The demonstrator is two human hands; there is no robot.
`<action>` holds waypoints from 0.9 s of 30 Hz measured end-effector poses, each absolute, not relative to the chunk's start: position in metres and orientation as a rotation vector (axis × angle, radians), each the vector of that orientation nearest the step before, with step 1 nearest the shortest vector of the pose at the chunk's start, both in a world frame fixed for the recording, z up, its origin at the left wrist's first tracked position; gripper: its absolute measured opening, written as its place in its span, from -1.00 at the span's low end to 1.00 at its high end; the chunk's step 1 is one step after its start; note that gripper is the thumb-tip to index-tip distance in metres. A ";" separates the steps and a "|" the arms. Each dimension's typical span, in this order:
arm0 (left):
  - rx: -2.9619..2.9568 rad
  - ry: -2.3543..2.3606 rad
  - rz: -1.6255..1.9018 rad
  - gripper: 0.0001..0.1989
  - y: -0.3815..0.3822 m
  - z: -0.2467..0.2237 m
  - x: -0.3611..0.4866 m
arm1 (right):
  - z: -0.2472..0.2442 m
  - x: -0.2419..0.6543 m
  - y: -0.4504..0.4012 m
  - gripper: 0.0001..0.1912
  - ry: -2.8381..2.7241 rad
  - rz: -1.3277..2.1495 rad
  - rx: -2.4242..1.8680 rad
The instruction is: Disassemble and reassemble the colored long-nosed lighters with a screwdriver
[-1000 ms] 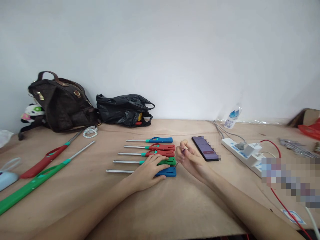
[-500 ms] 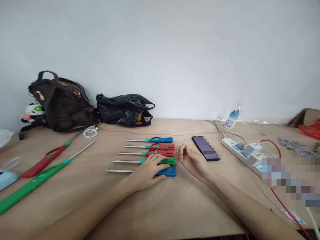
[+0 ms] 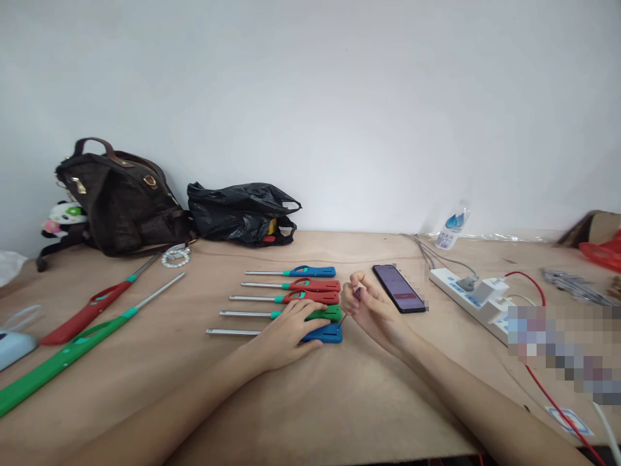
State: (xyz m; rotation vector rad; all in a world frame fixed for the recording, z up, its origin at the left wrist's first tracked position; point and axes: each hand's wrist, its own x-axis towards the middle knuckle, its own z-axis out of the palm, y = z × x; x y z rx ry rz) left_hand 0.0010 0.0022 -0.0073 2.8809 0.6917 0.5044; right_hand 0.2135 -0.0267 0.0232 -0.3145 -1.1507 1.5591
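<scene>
Pale wall (image 3: 349, 129) behind, brown tabletop (image 3: 378, 414) below it. Dark backpack (image 3: 130, 207) far left, panda plush (image 3: 65, 213) at its left side. Black plastic bag (image 3: 237, 210) just right of the backpack.

Two lighters lie angled at left: large green lighter (image 3: 68, 358) nearer, large red lighter (image 3: 90, 314) just beyond, both well apart from the hands. White power strip (image 3: 466, 299) at right, plugs in it. Left hand (image 3: 291, 330) is palm down, partly open, fingers slightly spread: thumb along the near edge of the near blue lighter (image 3: 326, 334), fingers across its far side and onto the green lighter (image 3: 332, 313). Has hold of the near blue one, handle end sticking out to the right of the fingers.

Right hand (image 3: 366, 304) is just right of that handle end, raised, fingers curled closed around the purple handle of a thin tool (image 3: 359, 293). Shaft slants down-left to the handle end of the near blue lighter; can't tell if the tip touches.

Rest of the row, going away from the person: near red lighter (image 3: 310, 297), far red lighter (image 3: 315, 285), far blue lighter (image 3: 317, 272). All five side by side, metal barrels left, handles right.

Phone (image 3: 398, 288) lies beyond the right hand, slightly right. Clear bottle (image 3: 452, 226) by the wall. Beaded bracelet (image 3: 175, 258) near the backpack.
</scene>
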 end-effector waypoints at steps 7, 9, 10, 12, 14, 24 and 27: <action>2.876 0.691 0.497 -0.63 0.002 -0.007 0.001 | 0.024 0.213 -0.026 -0.70 -1.152 1.546 -0.373; 2.878 0.692 0.498 -0.62 0.002 -0.007 0.001 | 0.023 0.211 -0.026 -0.72 -1.115 1.568 -0.348; 2.878 0.691 0.501 -0.62 0.003 -0.007 0.001 | 0.023 0.211 -0.027 -0.75 -1.099 1.581 -0.332; 2.880 0.691 0.506 -0.63 0.003 -0.007 0.001 | 0.024 0.210 -0.027 -0.77 -1.090 1.600 -0.308; 2.883 0.691 0.508 -0.63 0.002 -0.007 0.001 | 0.024 0.210 -0.028 -0.72 -1.104 1.609 -0.292; 2.869 0.675 0.529 -0.62 0.003 -0.006 0.001 | 0.024 0.213 -0.027 -0.65 -1.223 1.516 -0.424; 2.870 0.672 0.530 -0.61 0.003 -0.007 0.001 | 0.025 0.213 -0.028 -0.62 -1.212 1.507 -0.450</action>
